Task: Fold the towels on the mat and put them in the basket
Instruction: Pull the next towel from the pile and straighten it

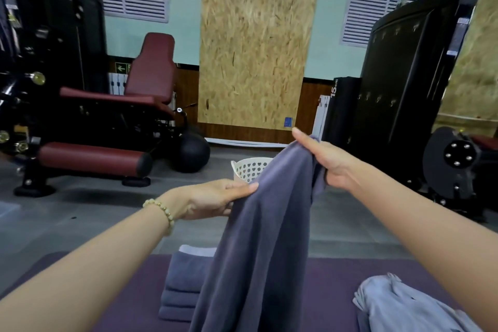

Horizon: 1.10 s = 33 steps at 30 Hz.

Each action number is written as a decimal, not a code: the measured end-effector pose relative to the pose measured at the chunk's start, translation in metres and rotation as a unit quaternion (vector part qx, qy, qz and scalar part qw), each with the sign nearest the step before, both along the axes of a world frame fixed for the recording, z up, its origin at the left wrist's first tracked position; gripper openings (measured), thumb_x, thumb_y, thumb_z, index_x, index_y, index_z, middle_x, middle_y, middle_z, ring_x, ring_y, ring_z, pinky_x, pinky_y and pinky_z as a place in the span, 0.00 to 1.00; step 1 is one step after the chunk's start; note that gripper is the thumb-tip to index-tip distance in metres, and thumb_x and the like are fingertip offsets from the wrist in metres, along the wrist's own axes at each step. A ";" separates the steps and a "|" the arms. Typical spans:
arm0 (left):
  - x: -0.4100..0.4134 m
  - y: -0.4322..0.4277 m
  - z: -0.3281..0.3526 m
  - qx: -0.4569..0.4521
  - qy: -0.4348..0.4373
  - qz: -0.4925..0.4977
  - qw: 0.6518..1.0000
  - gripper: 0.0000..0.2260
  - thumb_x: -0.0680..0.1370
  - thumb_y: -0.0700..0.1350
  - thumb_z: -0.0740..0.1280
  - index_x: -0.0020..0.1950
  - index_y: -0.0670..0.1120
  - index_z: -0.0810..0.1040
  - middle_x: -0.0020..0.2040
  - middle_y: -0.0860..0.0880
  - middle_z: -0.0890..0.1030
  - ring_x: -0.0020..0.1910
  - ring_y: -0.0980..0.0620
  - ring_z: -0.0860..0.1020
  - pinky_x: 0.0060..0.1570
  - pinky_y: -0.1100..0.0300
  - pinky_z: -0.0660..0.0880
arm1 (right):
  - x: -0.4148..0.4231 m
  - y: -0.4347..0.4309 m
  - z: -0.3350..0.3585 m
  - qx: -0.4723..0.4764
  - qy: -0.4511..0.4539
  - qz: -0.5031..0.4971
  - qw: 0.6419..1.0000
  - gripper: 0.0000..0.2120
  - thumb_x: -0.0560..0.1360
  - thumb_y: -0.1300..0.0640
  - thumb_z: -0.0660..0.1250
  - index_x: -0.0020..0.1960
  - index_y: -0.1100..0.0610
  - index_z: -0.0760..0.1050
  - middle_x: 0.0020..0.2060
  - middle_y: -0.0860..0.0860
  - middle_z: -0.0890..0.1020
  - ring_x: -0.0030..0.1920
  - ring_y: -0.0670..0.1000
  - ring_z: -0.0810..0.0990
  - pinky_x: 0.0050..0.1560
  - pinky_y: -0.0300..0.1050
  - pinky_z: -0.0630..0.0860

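Note:
A dark grey-blue towel (258,237) hangs lifted above the purple mat (328,291). My right hand (328,159) grips its top end, held high. My left hand (215,198) pinches the towel's left edge lower down. A stack of folded grey towels (180,288) lies on the mat, left of the hanging towel. A crumpled light blue towel (398,304) lies on the mat at the lower right. The white perforated basket (249,168) stands on the floor beyond the mat, partly hidden behind the towel.
A red-padded gym machine (107,116) stands at the left with a black ball (192,153) beside it. A black weight machine (412,89) fills the right. Grey floor (94,213) lies between the mat and the basket.

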<state>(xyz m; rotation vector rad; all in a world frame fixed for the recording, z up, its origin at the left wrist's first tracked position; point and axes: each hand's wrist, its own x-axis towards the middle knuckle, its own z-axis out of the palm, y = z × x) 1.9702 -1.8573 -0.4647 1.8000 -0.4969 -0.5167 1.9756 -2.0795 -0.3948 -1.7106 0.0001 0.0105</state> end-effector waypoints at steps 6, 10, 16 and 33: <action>-0.001 -0.005 -0.029 -0.034 0.011 0.018 0.999 0.11 0.82 0.51 0.57 0.43 0.49 0.73 0.35 0.61 0.79 0.34 0.65 0.75 0.37 0.71 0.71 | 0.006 -0.057 -0.005 -0.040 -0.014 -0.100 0.994 0.22 0.65 0.37 0.72 0.48 0.53 0.76 0.50 0.54 0.80 0.53 0.55 0.77 0.60 0.54 0.74; 0.005 -0.020 -0.020 -0.066 -0.121 0.090 0.986 0.09 0.80 0.48 0.63 0.41 0.46 0.72 0.36 0.50 0.77 0.36 0.56 0.72 0.34 0.69 0.67 | 0.000 -0.058 -0.022 -0.096 -0.030 -0.037 0.994 0.18 0.69 0.41 0.70 0.47 0.56 0.79 0.48 0.53 0.83 0.51 0.51 0.80 0.55 0.44 0.75; 0.010 -0.040 0.009 -0.082 -0.182 0.101 0.975 0.06 0.76 0.50 0.67 0.43 0.49 0.81 0.41 0.51 0.84 0.41 0.57 0.80 0.42 0.64 0.74 | -0.015 -0.008 -0.041 -0.263 -0.041 0.165 0.950 0.24 0.61 0.34 0.74 0.45 0.53 0.80 0.43 0.45 0.82 0.45 0.42 0.79 0.54 0.39 0.74; -0.012 -0.018 -0.008 -0.093 0.033 -0.026 0.995 0.19 0.77 0.54 0.59 0.64 0.46 0.75 0.53 0.51 0.81 0.50 0.55 0.77 0.55 0.61 0.71 | -0.011 -0.056 -0.001 0.051 -0.054 -0.025 0.997 0.28 0.54 0.37 0.76 0.44 0.58 0.80 0.40 0.57 0.85 0.47 0.56 0.84 0.52 0.50 0.79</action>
